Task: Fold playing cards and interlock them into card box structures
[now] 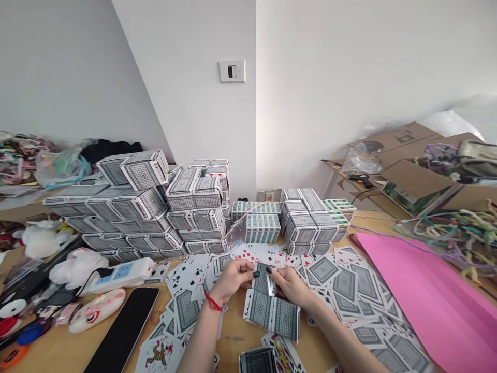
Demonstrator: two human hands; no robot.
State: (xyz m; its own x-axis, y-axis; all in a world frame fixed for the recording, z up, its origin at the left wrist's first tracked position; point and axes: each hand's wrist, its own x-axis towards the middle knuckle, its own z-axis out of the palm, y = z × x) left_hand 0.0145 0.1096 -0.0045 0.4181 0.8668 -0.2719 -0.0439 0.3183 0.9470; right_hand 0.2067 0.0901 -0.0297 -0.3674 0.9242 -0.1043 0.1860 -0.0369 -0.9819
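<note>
While the card piece [261,278] was held up over the wooden table [233,327], patterned back showing, left hand [235,280] pinched it, thumb against fingers; right hand [292,288] gripped its right side, thumb on top, some fingers hidden. A folded card pair [274,314] sat just below; couldn't tell if attached. Handling: probably light, springy, slick, easily creased; best taken by the edges, gently. Loose cards [345,286] covered much of the tabletop, with a phone [122,331] at left, pink sheet [419,295] at right. Card-block stacks [132,204] stood behind. Room: pale wall [368,62], switch plate [240,71], cardboard box [412,178] far right.
</note>
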